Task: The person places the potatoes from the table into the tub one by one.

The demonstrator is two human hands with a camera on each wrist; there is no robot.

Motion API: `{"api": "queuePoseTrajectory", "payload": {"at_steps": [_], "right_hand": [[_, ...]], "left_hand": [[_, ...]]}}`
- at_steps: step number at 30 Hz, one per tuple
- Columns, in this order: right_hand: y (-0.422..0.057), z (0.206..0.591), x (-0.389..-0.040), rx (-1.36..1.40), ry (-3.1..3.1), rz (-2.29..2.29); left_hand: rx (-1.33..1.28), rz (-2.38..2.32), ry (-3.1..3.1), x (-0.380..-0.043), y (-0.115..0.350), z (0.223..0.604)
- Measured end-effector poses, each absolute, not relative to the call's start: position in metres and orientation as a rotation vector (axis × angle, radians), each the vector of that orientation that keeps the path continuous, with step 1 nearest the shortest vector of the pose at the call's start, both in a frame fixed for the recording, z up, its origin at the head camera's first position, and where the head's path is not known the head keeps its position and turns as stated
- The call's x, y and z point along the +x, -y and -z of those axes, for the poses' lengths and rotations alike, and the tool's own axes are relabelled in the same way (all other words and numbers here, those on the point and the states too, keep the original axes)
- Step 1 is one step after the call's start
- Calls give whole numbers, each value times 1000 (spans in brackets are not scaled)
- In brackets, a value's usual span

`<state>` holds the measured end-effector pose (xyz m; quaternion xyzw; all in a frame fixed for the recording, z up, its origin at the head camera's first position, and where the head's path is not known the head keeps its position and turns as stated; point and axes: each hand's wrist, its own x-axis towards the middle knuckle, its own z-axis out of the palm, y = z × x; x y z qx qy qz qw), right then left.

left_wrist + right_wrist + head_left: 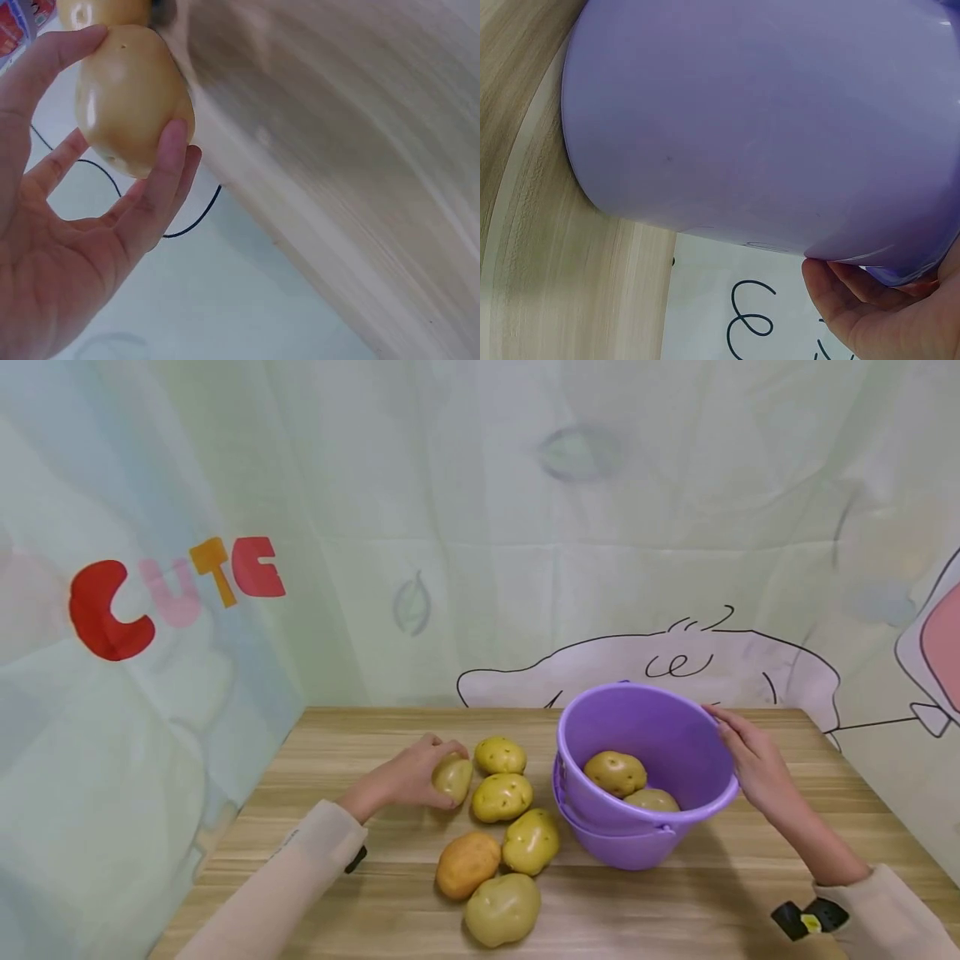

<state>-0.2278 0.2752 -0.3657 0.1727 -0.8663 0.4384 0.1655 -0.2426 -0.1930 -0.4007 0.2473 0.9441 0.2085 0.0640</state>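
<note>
My left hand holds a potato between thumb and fingers at the left of a potato group; the left wrist view shows the fingertips around the smooth potato. On the right, my right hand grips the rim of a purple bucket. In the right wrist view its fingers curl under the bucket's lip. The bucket tilts toward me, and inside it lie a potato and another potato, partly hidden by the front rim.
Several loose potatoes lie between my left hand and the bucket, with an orange-brown one nearer me. The wooden table meets a printed curtain at its back edge. The bucket's handle hangs along its front.
</note>
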Motion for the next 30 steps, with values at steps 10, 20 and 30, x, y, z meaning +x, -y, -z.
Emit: {"api": "queuePoseTrajectory", "payload": {"at_steps": [10, 20, 30], "right_hand": [[-276, 365, -229, 498, 2456, -1253], [-276, 366, -228, 505, 2452, -1262], [-276, 368, -229, 505, 2450, -1256]], "left_hand": [[797, -633, -2868, -241, 191, 383], [884, -643, -2870, -235, 183, 368], [942, -657, -2876, -230, 178, 353]]}}
